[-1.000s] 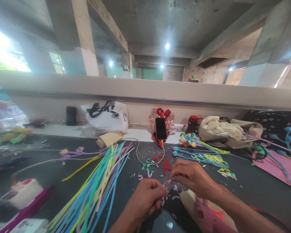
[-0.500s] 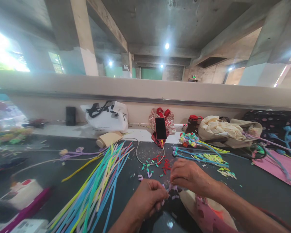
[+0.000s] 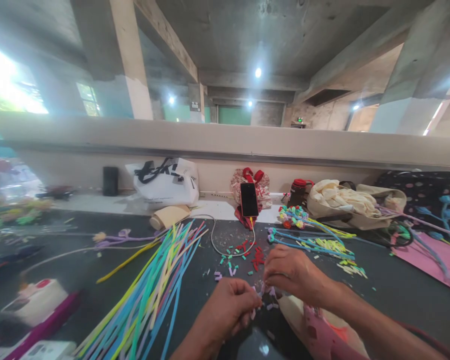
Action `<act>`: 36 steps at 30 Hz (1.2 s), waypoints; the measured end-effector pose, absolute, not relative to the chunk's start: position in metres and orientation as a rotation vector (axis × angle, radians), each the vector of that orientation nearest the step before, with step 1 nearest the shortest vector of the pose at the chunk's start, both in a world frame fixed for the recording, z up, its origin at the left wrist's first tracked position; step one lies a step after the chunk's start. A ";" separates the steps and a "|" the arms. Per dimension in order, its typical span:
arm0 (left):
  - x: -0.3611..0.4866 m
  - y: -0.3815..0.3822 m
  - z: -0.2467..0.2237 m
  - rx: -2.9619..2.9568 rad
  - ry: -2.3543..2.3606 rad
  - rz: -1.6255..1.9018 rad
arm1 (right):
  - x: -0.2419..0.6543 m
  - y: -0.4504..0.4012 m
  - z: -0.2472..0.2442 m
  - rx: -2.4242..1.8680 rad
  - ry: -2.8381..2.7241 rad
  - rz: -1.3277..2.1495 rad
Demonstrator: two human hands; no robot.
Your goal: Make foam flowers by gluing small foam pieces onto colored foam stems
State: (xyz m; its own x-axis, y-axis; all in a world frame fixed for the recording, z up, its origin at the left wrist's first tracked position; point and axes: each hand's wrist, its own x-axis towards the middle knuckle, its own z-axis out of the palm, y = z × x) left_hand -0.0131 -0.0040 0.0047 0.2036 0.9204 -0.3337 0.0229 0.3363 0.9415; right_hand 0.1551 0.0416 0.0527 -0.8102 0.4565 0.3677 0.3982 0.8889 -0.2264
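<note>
My left hand (image 3: 234,305) is low in the middle, thumb and fingers pinched on a small purple piece (image 3: 253,314). Just right of it and slightly higher, my right hand (image 3: 294,272) has its fingertips pressed together on a thin purple piece (image 3: 263,287). The two hands are close, with a narrow gap between the fingertips. More short purple pieces (image 3: 273,305) lie on the dark table below my right hand. Under my right forearm is a pink tool (image 3: 320,332) on a pale pad (image 3: 290,310). Short red pieces (image 3: 258,256) lie scattered beyond my hands.
Long coloured fuzzy stems (image 3: 153,290) spread across the left. A phone (image 3: 249,199) with a cable leans on a patterned bag at the back. Finished-looking blue stems (image 3: 307,242), a dark bottle (image 3: 297,192), a cloth bag (image 3: 341,200) and a pink sheet (image 3: 431,260) are at right.
My right fingertips have shifted slightly, and the purple piece between the hands now shows more upright. My left hand has barely moved.
</note>
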 end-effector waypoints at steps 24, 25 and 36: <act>-0.015 -0.006 0.007 1.001 1.113 0.903 | 0.152 0.042 0.045 -0.750 -2.508 0.149; -0.015 -0.006 0.007 0.995 1.114 0.903 | 0.152 0.042 0.044 -0.750 -2.503 0.148; -0.017 -0.004 0.000 1.011 1.116 0.907 | 0.151 0.042 0.043 -0.759 -2.522 0.135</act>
State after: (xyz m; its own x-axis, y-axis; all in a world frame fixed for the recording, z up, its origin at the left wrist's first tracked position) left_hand -0.0168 -0.0040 -0.0002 0.2067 0.9399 -0.2717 -0.0738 0.2919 0.9536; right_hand 0.1510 0.0421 0.0425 -0.7199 0.5412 0.4347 0.4917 0.8396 -0.2310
